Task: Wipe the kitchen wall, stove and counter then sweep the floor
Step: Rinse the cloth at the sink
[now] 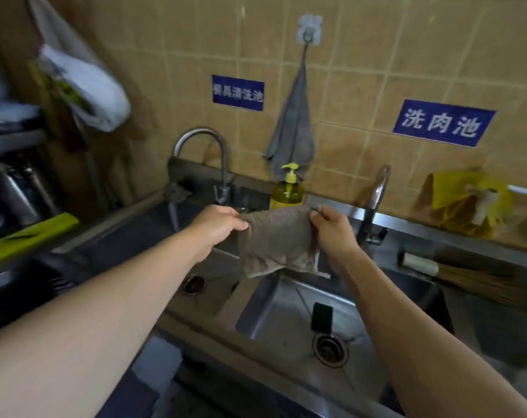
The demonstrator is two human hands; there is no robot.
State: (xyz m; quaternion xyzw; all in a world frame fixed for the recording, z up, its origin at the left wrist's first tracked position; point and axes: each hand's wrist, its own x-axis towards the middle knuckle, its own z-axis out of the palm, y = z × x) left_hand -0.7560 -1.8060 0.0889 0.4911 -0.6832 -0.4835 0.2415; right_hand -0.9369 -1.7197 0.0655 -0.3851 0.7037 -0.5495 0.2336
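Note:
A grey-brown cleaning cloth (278, 241) hangs spread out above the divide between two steel sink basins. My left hand (218, 226) pinches its upper left corner. My right hand (334, 229) pinches its upper right corner. The cloth's lower edge dangles free over the right basin (274, 315). The tan tiled wall (361, 86) rises behind the sinks.
A second grey cloth (292, 131) hangs from a wall hook. A yellow soap bottle (287, 193) stands behind my hands, between two faucets (201, 137) (376, 191). A dark sponge (322, 316) lies in the right basin. A brush (455, 267) and a yellow bag (467, 203) sit right.

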